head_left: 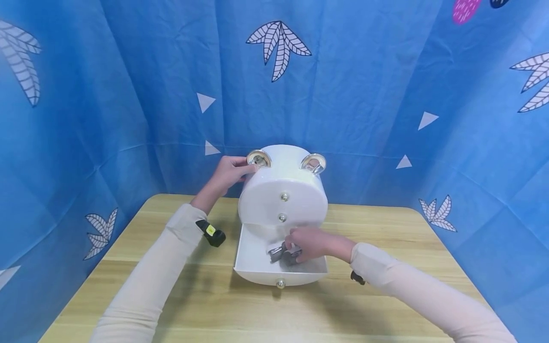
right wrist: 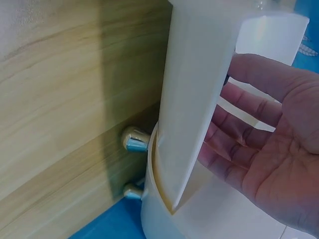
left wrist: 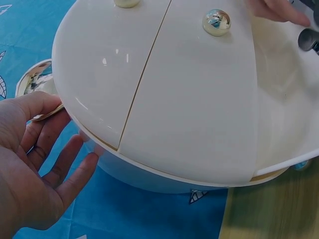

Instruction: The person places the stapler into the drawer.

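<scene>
A white rounded storage box (head_left: 283,202) with two gold ears stands on the table, its bottom drawer (head_left: 253,252) pulled out. My left hand (head_left: 233,171) is at its left side, thumb and forefinger pinching the left gold ear (left wrist: 37,82); the other fingers spread beside the wall. My right hand (head_left: 310,243) reaches over the drawer's side into it, fingers bent down around a small dark grey and silver object (head_left: 291,256). Another dark, silver-edged piece (head_left: 276,252) lies just left of it. In the right wrist view the drawer wall (right wrist: 199,99) hides most of what the fingers hold.
Two closed drawer fronts with round gold knobs (head_left: 284,196) sit above the pulled-out drawer, which has its own knob (head_left: 280,284). The wooden table (head_left: 206,305) reaches around the box. A blue patterned curtain (head_left: 343,95) hangs behind and on both sides.
</scene>
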{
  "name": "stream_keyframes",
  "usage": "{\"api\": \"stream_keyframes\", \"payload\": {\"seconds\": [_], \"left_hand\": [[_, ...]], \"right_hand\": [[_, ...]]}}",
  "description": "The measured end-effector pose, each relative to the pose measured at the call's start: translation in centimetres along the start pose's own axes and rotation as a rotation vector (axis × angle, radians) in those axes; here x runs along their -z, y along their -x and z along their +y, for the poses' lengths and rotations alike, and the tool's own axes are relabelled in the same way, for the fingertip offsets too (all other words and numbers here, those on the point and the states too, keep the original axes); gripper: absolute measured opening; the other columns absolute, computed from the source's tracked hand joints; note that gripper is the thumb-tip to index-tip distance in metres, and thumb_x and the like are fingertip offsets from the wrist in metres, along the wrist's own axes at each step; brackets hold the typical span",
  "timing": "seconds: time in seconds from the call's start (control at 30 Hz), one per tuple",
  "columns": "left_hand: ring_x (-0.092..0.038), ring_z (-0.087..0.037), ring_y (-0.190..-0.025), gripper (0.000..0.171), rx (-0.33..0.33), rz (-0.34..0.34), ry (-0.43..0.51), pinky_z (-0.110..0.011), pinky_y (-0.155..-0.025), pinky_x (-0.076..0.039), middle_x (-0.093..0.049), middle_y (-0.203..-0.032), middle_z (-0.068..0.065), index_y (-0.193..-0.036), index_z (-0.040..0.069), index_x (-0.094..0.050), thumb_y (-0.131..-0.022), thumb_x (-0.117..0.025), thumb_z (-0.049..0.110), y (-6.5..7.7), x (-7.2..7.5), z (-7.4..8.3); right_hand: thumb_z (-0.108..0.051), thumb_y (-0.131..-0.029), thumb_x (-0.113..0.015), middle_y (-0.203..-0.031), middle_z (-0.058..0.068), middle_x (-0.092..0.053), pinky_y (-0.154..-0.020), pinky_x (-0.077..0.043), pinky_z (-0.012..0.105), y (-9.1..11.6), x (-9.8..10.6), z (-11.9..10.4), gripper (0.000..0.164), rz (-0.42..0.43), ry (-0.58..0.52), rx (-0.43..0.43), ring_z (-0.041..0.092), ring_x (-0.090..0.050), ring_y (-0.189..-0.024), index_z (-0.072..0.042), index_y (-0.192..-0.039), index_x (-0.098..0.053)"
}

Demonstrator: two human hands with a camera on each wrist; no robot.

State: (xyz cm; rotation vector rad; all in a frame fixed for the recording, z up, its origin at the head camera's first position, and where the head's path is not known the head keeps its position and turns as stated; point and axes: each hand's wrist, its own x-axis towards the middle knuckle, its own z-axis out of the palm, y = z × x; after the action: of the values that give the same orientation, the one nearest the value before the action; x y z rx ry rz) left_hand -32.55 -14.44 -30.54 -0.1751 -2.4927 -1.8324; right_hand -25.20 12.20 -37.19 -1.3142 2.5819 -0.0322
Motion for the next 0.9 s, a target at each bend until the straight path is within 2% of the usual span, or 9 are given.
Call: {"api": "stream_keyframes", "payload": {"seconds": [0.3,0.57,0.9], "left_hand": [[-0.059,-0.03,-0.128,0.039,0.009,-0.009,0.006,-0.052,-0.104,-0.053,-0.066,-0.136,-0.016,-0.129,0.003,-0.069,-0.096,-0.07,0.023,0.0,0.0,0.2],[-0.06,-0.03,-0.128,0.039,0.008,-0.007,0.015,-0.052,-0.105,-0.053,-0.066,-0.136,-0.016,-0.129,0.003,-0.069,-0.095,-0.071,0.023,0.2,0.0,0.2],[-0.06,-0.03,-0.128,0.039,0.006,-0.002,0.014,-0.052,-0.105,-0.053,-0.066,-0.135,-0.016,-0.129,0.003,-0.069,-0.095,-0.071,0.023,0.2,0.1,0.1]], "right_hand": [[-0.012,-0.075,-0.086,-0.089,0.002,-0.068,-0.074,-0.049,0.027,-0.8,0.0,0.2,0.023,0.06,0.048,0.003,0.013,-0.055,-0.078,-0.01,-0.093,-0.071],[-0.016,-0.078,-0.086,-0.09,-0.002,-0.065,-0.074,-0.048,0.026,-1.5,-0.6,0.0,0.022,0.053,0.076,-0.034,0.011,-0.053,-0.078,-0.014,-0.094,-0.071],[-0.016,-0.076,-0.087,-0.092,0.001,-0.07,-0.079,-0.05,0.031,-1.4,-1.2,-0.1,0.025,0.124,0.094,-0.021,0.013,-0.057,-0.081,-0.015,-0.096,-0.072]]}}
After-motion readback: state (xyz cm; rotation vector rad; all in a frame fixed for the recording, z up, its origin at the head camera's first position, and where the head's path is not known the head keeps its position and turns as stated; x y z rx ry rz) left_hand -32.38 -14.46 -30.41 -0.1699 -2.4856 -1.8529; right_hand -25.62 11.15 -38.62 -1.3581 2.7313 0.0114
